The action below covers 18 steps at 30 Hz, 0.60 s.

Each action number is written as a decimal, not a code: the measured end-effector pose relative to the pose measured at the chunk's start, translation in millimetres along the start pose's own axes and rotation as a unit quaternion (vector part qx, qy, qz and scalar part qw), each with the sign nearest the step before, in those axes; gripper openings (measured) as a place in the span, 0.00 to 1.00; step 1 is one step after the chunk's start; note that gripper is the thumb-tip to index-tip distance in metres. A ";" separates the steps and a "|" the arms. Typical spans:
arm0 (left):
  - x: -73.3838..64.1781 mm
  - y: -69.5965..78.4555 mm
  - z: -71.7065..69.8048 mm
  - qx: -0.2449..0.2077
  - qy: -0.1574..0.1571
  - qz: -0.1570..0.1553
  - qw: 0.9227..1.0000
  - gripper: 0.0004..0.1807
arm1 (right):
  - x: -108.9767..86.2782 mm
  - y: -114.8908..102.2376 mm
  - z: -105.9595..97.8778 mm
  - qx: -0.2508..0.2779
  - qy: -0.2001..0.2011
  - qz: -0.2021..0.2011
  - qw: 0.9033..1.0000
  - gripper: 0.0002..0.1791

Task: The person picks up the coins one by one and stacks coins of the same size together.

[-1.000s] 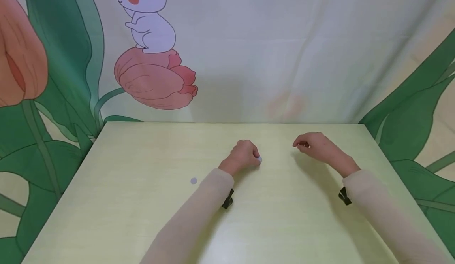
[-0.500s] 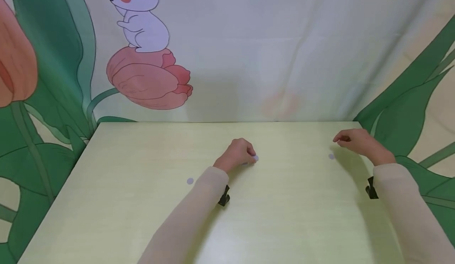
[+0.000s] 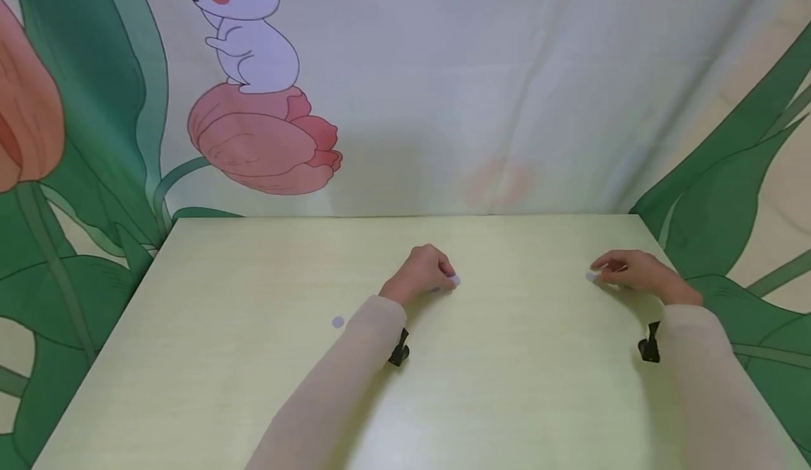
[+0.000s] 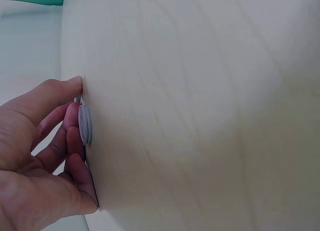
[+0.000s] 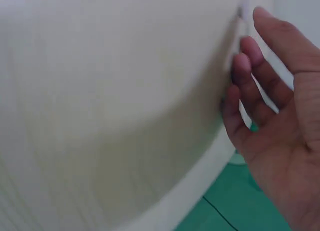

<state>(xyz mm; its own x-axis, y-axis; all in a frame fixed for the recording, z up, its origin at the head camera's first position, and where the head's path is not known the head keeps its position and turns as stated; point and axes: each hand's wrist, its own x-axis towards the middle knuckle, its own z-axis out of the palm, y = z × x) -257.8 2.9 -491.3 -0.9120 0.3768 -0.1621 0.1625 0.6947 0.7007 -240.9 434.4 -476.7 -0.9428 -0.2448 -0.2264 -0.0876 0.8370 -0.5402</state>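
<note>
My left hand (image 3: 421, 273) rests on the table around mid-way across, with thumb and fingers pinching a small grey coin-like disc (image 3: 455, 281) at their tips. Under its curled fingers, two more discs (image 4: 85, 124) lie stacked flat in the left wrist view. My right hand (image 3: 636, 271) is low over the table's right side, its fingers loosely bent and thumb apart. Just beyond its fingertips lies another disc (image 3: 591, 276); in the right wrist view that disc (image 5: 243, 8) appears blurred, a little past the thumb tip. Nothing shows between the right fingers.
A single disc (image 3: 338, 322) lies on the pale wooden table (image 3: 507, 385), left of the left forearm. Behind the table hangs a curtain (image 3: 412, 90) printed with flowers and a white animal. Dark clips (image 3: 649, 343) sit at the sleeve cuffs.
My right hand has swung to the right and then come down beside the right-hand disc. The left hand stays in place on its disc, while the head view shifts slightly.
</note>
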 end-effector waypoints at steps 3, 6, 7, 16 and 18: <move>0.5 0.0 0.0 0.000 0.001 0.000 1.000 0.04 | 2.8 1.4 9.5 0.009 0.010 0.027 1.000 0.25; 1.8 1.0 -1.6 0.000 0.002 0.001 1.000 0.04 | 4.3 -0.1 13.5 0.017 0.029 0.048 0.998 0.25; 1.7 1.6 -2.2 0.000 0.000 0.002 1.000 0.04 | 4.5 -0.4 14.1 0.018 0.032 0.057 0.998 0.24; 0.6 4.8 -4.6 -0.008 -0.018 -0.012 1.000 0.04 | 1.9 1.4 15.6 0.032 0.035 0.071 0.996 0.21; 1.1 5.1 -4.6 -0.007 -0.017 -0.011 1.000 0.05 | 0.7 0.7 15.6 0.031 0.035 0.072 0.996 0.21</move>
<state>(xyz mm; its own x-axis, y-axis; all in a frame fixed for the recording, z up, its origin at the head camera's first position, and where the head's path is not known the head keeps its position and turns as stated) -259.7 4.0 -484.7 -0.9017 0.3827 -0.2010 0.1373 0.6945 0.7063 -236.5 427.2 -489.9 -0.9642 -0.0878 -0.2501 0.0688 0.8284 -0.5559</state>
